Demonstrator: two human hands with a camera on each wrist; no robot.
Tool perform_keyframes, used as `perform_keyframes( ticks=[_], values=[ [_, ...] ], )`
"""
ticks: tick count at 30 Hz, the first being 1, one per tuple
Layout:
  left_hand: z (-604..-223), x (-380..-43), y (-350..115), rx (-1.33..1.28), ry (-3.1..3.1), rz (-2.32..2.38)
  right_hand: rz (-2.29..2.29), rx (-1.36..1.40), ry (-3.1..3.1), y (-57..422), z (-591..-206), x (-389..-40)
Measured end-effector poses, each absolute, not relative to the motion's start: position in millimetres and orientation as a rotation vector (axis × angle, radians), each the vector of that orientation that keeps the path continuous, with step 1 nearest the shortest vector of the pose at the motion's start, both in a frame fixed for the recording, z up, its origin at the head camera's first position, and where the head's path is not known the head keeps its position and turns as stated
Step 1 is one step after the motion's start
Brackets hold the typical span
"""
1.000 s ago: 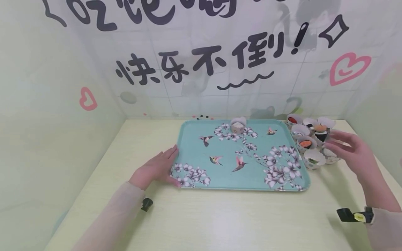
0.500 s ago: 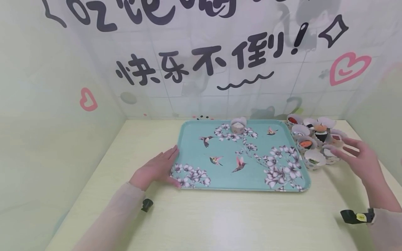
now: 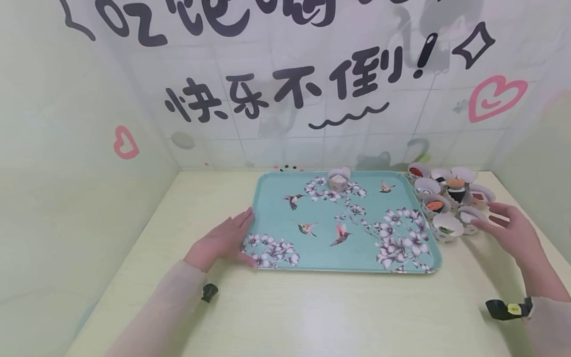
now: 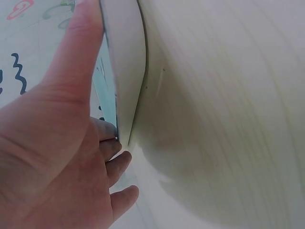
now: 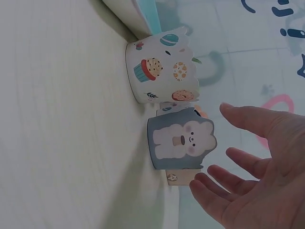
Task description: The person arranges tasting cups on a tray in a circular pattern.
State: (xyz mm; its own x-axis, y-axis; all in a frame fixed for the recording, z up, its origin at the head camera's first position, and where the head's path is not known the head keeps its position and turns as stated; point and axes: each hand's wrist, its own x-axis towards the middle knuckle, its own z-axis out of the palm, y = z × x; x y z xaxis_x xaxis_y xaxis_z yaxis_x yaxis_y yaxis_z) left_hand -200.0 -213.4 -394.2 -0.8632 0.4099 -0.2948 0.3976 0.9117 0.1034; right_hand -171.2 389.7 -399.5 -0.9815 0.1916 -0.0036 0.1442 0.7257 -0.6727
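Observation:
My left hand (image 3: 223,242) lies along the left edge of a turquoise tray (image 3: 274,196) printed with flowers and birds. In the left wrist view its thumb runs along the rim and the fingertips are at the tray's edge. My right hand (image 3: 513,230) hovers at the right side of a cluster of paper cups, fingers spread and holding nothing. Nearest its thumb is a bear-shaped paper cup (image 5: 178,139) with a white filling. Beside that stands a dessert-print cup (image 5: 162,67) with something green inside. Another small cup (image 3: 338,183) with white content stands on the tray's far side.
More cups crowd the tray's right edge. One holds an orange-topped piece with a black wrap (image 3: 456,191), another an orange piece (image 3: 434,206), another something red (image 3: 416,171). A pale table (image 3: 294,312) lies beneath, with a printed wall covering (image 3: 267,148) behind.
My right hand has drawn back toward the front right, uncovering a cup with a reddish piece at the cluster's right side. The left hand and the tray have stayed in place.

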Motion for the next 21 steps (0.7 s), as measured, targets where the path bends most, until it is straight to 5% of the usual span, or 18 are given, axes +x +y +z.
perform_keyframes(
  ticks=[21],
  values=[
    [-392.4,-198.8,-213.7,0.613,2.753,0.062,1.114,-0.223,-2.945,395.1,-403.2,-175.5]
  ],
)
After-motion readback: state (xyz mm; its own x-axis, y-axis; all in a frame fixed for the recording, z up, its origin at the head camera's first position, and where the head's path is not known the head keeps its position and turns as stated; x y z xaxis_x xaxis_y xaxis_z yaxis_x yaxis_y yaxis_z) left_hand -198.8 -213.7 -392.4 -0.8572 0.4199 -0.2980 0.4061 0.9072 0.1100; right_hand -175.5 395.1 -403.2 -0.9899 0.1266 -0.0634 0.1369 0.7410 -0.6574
